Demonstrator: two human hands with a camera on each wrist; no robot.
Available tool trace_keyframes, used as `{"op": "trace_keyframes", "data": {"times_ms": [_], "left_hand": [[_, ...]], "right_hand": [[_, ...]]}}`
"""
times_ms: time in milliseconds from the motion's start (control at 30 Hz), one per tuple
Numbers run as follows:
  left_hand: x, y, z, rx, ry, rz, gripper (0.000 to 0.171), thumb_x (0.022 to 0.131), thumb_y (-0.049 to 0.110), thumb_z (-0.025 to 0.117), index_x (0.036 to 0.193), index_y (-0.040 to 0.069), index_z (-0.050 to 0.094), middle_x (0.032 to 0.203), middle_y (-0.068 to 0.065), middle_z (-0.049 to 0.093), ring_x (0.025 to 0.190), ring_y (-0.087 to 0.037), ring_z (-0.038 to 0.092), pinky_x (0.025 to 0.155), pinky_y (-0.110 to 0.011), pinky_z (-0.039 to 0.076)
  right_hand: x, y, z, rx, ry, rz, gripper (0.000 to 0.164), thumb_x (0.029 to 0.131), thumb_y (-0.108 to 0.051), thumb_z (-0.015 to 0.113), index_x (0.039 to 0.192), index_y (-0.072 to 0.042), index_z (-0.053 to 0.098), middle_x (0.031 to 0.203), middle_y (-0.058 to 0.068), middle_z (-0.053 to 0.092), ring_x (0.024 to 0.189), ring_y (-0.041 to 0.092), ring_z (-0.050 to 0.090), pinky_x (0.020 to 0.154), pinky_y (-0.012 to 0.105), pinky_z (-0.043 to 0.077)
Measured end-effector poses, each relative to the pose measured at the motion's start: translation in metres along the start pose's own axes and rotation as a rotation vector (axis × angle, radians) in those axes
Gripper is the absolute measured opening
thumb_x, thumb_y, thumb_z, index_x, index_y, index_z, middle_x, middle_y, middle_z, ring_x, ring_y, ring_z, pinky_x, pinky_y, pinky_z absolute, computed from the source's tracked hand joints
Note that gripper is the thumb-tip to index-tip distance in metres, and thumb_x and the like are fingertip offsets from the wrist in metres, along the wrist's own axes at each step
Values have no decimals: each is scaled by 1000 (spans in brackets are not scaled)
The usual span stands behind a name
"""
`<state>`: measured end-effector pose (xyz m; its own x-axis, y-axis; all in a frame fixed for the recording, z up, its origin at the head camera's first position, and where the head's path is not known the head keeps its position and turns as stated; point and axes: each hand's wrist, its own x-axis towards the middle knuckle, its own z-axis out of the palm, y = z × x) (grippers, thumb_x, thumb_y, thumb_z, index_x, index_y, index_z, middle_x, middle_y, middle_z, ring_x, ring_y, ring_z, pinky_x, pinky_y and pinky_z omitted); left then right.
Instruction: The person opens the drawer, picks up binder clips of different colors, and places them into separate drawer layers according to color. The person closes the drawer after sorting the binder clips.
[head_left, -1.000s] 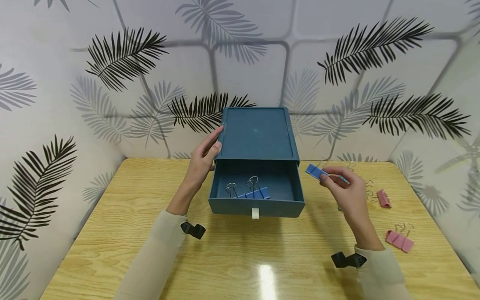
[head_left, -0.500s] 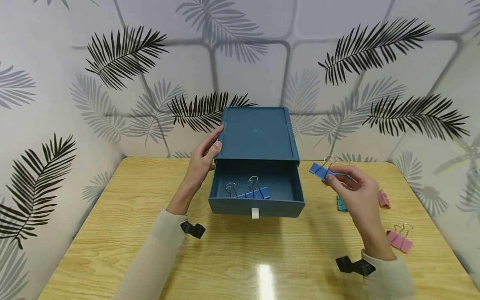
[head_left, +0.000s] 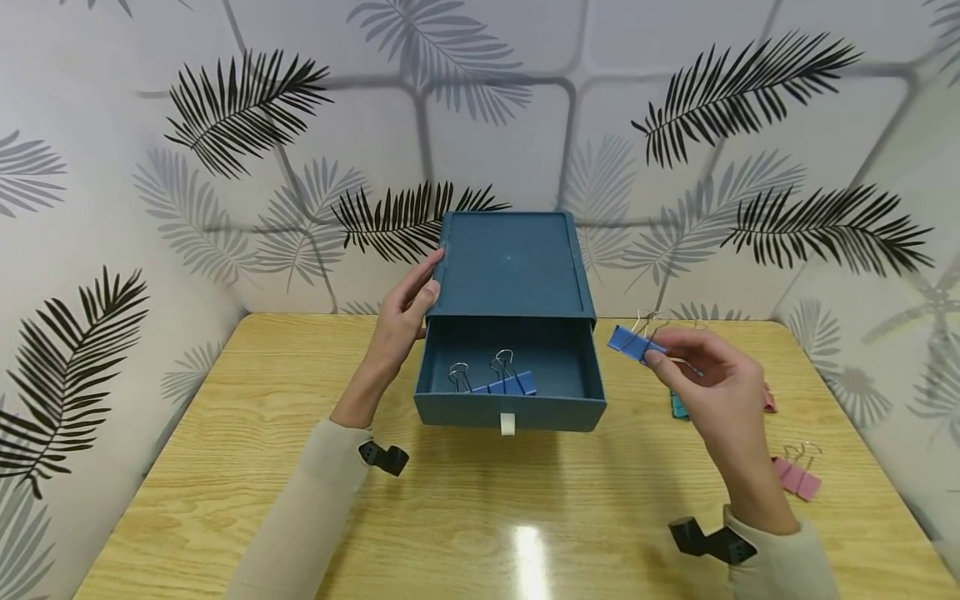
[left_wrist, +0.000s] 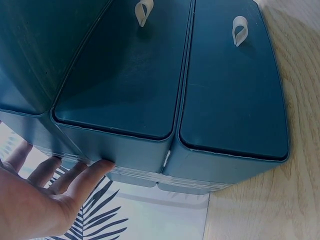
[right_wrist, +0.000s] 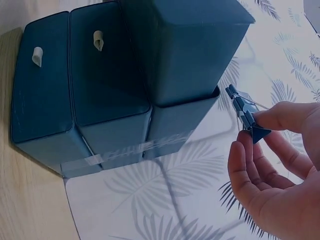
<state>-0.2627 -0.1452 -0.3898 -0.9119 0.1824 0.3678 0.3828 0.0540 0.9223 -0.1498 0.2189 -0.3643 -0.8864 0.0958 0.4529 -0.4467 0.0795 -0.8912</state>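
Note:
A dark blue drawer unit (head_left: 510,267) stands at the back of the table, its top drawer (head_left: 510,412) pulled out. Blue binder clips (head_left: 517,383) with upright wire handles lie in that drawer. My left hand (head_left: 397,321) rests against the unit's left side, its fingertips (left_wrist: 102,167) touching the wall in the left wrist view. Just right of the drawer, my right hand (head_left: 712,383) pinches a blue binder clip (head_left: 628,343) between thumb and fingers. In the right wrist view that clip (right_wrist: 242,112) is seen end-on beside the open drawer.
Pink binder clips (head_left: 798,479) lie on the right of the wooden table (head_left: 247,467). A teal clip (head_left: 678,406) sits partly hidden behind my right hand. Two lower drawers with white pull tabs (left_wrist: 240,31) are closed. A leaf-patterned wall rises behind.
My right hand has shifted slightly right and turned a little, still holding the blue binder clip up beside the drawer. My left hand stays on the unit's side.

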Motion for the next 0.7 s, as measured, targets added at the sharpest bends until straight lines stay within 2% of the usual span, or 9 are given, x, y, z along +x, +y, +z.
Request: {"op": "trace_keyframes", "data": {"times_ms": [133,367,533,700], "left_hand": [[0,-1,0,1,-3,1,51,107,36,49,157,31,45,162,5,38,138,-26,50,76,-42,60],[-1,0,0,-4,-9,8,50,107,37,49,157,32,45,162,6,37,143,-19,43,59,-32,51],[0,0,0,3,-12,9,50,107,36,48,157,31,45,163,6,37,144,-19,42,59,-31,51],[0,-1,-2,-2,-11,7,50,107,37,49,157,33,45,162,7,38,135,-18,50,56,-27,48]], "right_hand": [[-3,-6,4,11,-32,-19,20,89,12,72,108,8,72,109,11,70,94,16,71,86,24,57],[-7,-12,12,10,-87,-53,20,89,14,71,108,10,71,110,15,68,96,19,70,88,25,56],[-9,-13,18,-3,-124,-77,19,88,14,71,107,11,70,109,17,68,96,22,68,88,25,57],[-7,-14,23,-55,-153,-116,19,88,14,72,106,8,72,109,16,70,100,22,66,89,23,56]]}}
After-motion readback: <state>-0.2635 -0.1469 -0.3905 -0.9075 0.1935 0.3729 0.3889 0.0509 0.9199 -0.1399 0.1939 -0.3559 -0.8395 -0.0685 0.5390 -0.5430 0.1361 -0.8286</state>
